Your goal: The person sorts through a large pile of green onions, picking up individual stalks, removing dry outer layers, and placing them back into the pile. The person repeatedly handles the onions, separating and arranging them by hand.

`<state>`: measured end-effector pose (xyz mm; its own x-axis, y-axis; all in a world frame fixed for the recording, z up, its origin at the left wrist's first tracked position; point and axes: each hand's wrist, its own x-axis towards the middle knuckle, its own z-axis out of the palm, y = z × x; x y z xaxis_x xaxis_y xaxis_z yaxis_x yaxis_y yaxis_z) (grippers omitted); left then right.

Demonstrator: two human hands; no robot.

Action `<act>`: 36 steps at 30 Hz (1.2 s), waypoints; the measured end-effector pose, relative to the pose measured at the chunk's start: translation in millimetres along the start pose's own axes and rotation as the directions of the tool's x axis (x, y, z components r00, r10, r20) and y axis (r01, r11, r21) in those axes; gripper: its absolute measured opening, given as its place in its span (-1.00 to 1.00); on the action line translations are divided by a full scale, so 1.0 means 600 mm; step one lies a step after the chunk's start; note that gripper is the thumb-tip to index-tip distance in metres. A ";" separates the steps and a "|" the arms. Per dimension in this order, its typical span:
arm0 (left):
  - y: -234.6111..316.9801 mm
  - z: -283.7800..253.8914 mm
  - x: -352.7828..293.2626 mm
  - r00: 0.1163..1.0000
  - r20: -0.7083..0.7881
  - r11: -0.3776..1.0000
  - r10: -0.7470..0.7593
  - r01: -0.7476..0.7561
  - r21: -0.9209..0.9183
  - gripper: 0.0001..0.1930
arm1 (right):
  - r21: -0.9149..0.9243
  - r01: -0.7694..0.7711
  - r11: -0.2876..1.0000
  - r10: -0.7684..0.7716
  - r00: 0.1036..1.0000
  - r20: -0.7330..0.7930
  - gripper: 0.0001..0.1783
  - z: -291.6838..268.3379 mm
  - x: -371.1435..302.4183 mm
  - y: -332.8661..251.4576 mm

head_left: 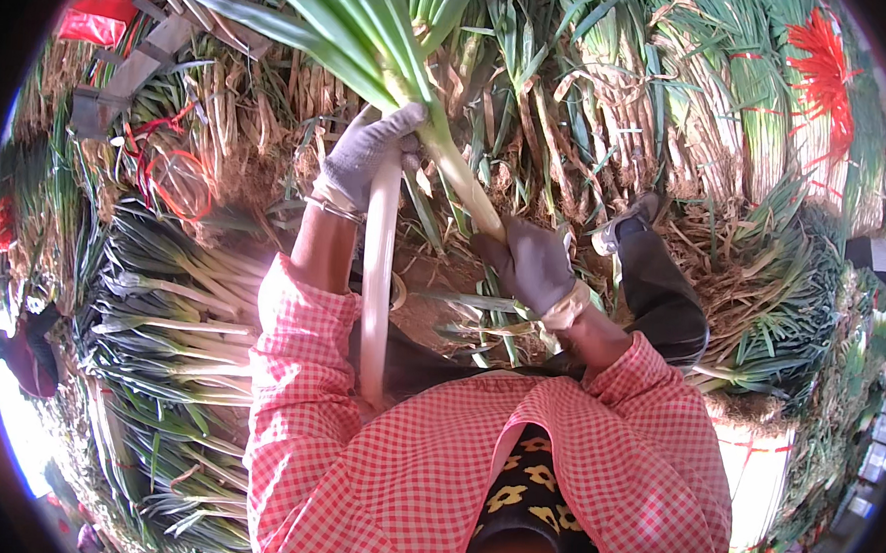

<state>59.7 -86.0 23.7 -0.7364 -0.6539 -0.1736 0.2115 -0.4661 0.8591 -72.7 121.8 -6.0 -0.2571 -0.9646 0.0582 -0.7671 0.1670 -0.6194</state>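
Note:
My left hand (371,155), in a grey glove, is closed round two long green onions just below their leaves. One green onion (378,283) has a thick white stalk hanging straight down toward my lap. The other green onion (460,182) slants down to the right. Around its lower end are the fingers of my right hand (532,266), also gloved; the root tip is hidden there. Broad green leaves (361,27) fan out above my left hand.
Rows of green onions (181,298) lie on my left, white ends toward me. Untrimmed stalks with dry roots (611,135) are piled ahead. Tied bundles (762,123) and red ties (824,76) are at far right. A red bag (107,4) and orange-red strips (182,185) lie left.

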 end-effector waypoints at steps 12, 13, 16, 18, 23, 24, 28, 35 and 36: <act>-0.054 0.015 0.008 0.997 0.031 0.997 -0.075 0.074 0.013 -0.71 | 0.538 -0.206 0.818 0.223 0.974 0.034 -0.54 0.022 -0.072 0.021; -0.053 0.019 0.007 0.997 0.042 0.998 -0.064 0.064 0.007 -0.71 | 0.644 -0.321 0.695 0.297 0.943 0.149 -0.54 0.021 -0.072 0.024; -0.047 0.026 0.002 0.987 0.158 0.996 -0.025 0.038 -0.079 -0.69 | 0.769 -0.589 0.249 0.233 0.807 0.543 -0.56 0.009 -0.060 0.037; -0.042 0.028 0.002 0.983 0.179 0.990 -0.030 0.053 -0.129 -0.59 | 0.714 -0.695 -0.088 0.120 0.704 0.700 -0.54 0.000 -0.043 0.044; -0.030 0.035 0.010 0.974 0.225 0.987 0.030 0.008 -0.163 -0.50 | 0.686 -0.728 -0.024 -0.239 0.670 0.703 -0.65 0.010 0.003 0.077; -0.025 0.034 0.012 0.975 0.221 0.977 0.012 0.035 -0.211 -0.47 | 0.585 -0.810 -0.032 -0.357 0.556 0.750 -0.69 0.024 0.010 0.089; 0.003 0.008 0.011 0.992 0.104 0.994 0.077 -0.069 -0.083 -0.51 | 0.183 0.148 0.972 -0.235 0.649 0.723 -0.62 0.076 -0.052 0.174; 0.042 -0.080 0.010 0.957 -0.161 0.970 0.243 -0.240 0.038 -0.68 | -0.740 0.119 0.662 0.563 0.573 0.595 -0.45 0.047 -0.154 0.302; 0.044 -0.089 0.011 0.939 -0.223 0.965 0.262 -0.252 0.075 -0.64 | -0.731 0.069 0.678 0.578 0.565 0.589 -0.50 0.020 -0.147 0.302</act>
<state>94.4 -134.3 19.3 -0.4924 -0.8692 -0.0451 0.3413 -0.2405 0.9087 -182.1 234.5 -132.9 -0.2423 -0.5689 -0.7859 -0.9680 0.1962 0.1564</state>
